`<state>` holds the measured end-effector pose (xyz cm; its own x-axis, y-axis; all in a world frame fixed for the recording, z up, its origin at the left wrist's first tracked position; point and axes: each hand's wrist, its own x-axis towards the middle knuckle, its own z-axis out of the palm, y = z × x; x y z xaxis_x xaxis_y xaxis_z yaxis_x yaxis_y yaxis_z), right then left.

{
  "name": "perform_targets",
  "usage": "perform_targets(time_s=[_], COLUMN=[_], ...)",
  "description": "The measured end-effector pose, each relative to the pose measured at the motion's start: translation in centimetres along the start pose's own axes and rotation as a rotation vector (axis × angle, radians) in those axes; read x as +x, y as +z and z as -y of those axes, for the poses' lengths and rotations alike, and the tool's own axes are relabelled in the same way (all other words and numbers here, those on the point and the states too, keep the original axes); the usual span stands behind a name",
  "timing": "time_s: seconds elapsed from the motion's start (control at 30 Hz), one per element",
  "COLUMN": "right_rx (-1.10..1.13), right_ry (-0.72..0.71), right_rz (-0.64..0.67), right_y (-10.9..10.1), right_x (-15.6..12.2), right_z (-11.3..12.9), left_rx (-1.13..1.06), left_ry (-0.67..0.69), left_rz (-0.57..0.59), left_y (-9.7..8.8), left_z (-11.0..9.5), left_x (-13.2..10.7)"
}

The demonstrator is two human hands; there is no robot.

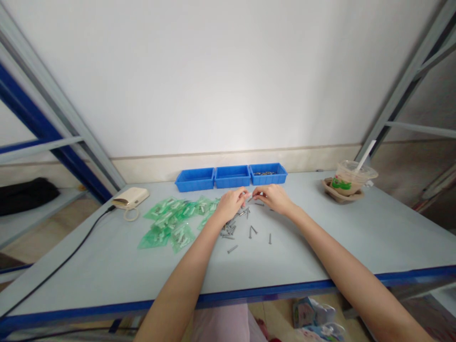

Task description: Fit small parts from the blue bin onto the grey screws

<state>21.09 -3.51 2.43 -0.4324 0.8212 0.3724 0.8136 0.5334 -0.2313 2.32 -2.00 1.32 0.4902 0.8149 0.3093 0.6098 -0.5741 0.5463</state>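
My left hand (231,205) and my right hand (273,197) meet over the table, fingertips close together. The right fingers pinch a thin grey screw (250,199) that points toward the left hand. My left thumb and fingers are also closed; what they hold, if anything, is too small to make out. Under and in front of the hands lies a loose pile of grey screws (230,231), with a few lying apart, such as a single screw (270,239). Left of my left hand spread several green plastic bags (166,223) with small parts inside.
Three blue bins stand along the wall: a left bin (195,184), a middle bin (232,181) and a right bin (269,179) holding small metal parts. A cream device (133,197) with a black cable sits left. A drink cup (351,179) stands in a brown holder at right.
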Motion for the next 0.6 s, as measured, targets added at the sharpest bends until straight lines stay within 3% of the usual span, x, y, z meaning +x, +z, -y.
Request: perform_targets(time_s=[0.23,0.43,0.6], right_rx=[-0.027,0.181,0.088], right_ry=[0.092,0.065,0.061], right_rz=[0.038,0.276,0.302], right_y=[-0.07,-0.65,-0.07], right_x=[0.08,0.02,-0.11], right_z=[-0.14,-0.55,-0.33], left_rx=[0.054,0.053,0.085], left_ry=[-0.03,-0.029,-0.014], left_rz=[-0.002,-0.036,-0.03], left_y=[-0.23,-0.27,-0.4], left_z=[-0.32,0.12,-0.01], left_x=[0.05,0.03,0.04])
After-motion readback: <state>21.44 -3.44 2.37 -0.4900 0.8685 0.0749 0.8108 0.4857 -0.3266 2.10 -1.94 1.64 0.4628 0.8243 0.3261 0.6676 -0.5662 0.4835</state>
